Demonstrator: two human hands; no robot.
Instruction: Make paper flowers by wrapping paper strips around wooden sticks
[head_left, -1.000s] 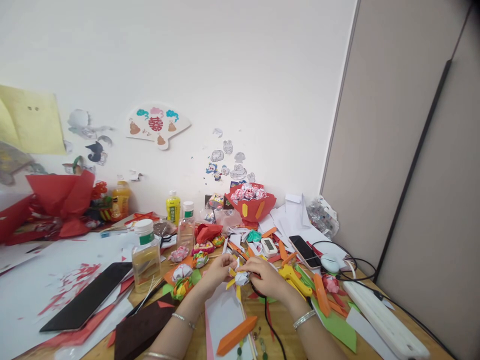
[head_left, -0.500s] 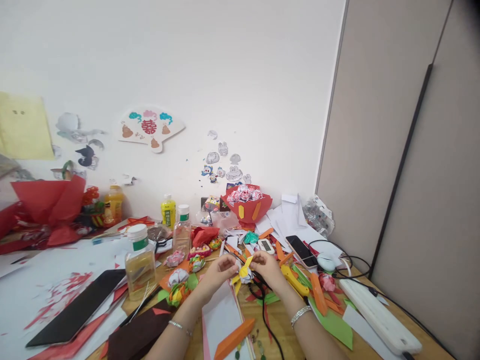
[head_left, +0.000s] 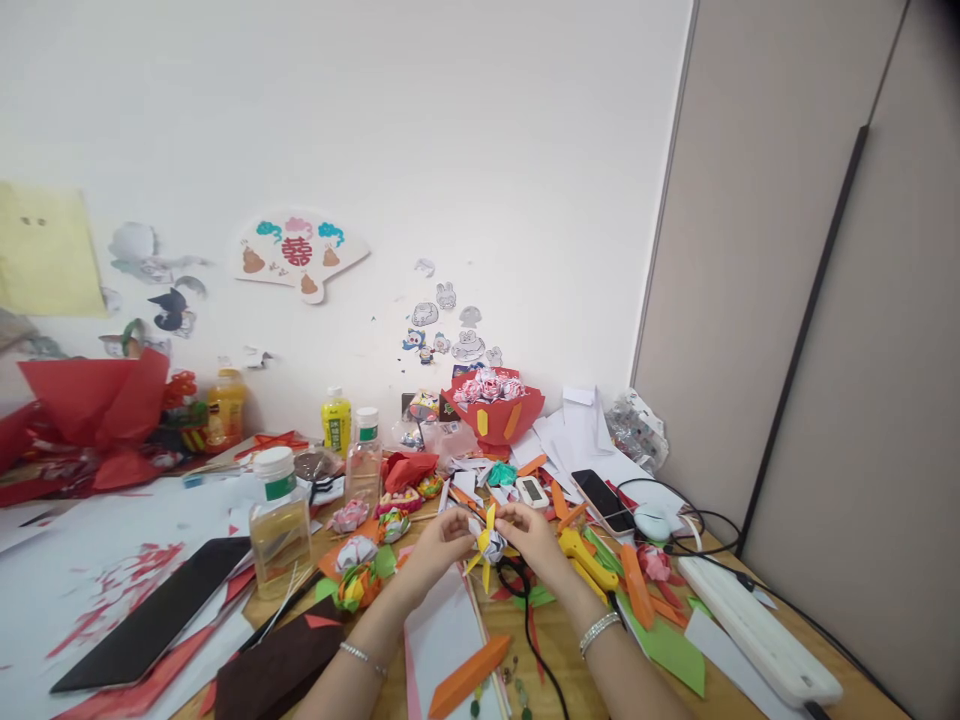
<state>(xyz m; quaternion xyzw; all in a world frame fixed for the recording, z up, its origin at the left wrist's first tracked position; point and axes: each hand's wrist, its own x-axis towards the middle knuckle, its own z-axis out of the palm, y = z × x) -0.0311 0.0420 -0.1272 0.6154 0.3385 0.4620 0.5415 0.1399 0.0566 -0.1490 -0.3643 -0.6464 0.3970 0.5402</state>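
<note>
Between my two hands is a small yellow and white folded paper flower point(head_left: 489, 543), held above the wooden table. My left hand point(head_left: 448, 540) pinches its left side with thumb and fingers. On the other side, the fingers of my right hand point(head_left: 526, 535) close on its upper right edge. Yellow pointed strips stick up and down from the flower. Below it lie a black cable point(head_left: 531, 620) and a white sheet point(head_left: 446, 640) with an orange folded strip point(head_left: 470, 677) on top.
Crumpled paper flowers point(head_left: 357, 585) and a capped bottle point(head_left: 280, 530) are at the left. A red bouquet point(head_left: 495, 415) stands by the wall. To the right are a yellow tool point(head_left: 589, 562), a phone point(head_left: 602, 502) and a white power strip point(head_left: 759, 630).
The paper flower has turned in my fingers, so its yellow strips now point more upright and downward. Both hands have shifted very slightly.
</note>
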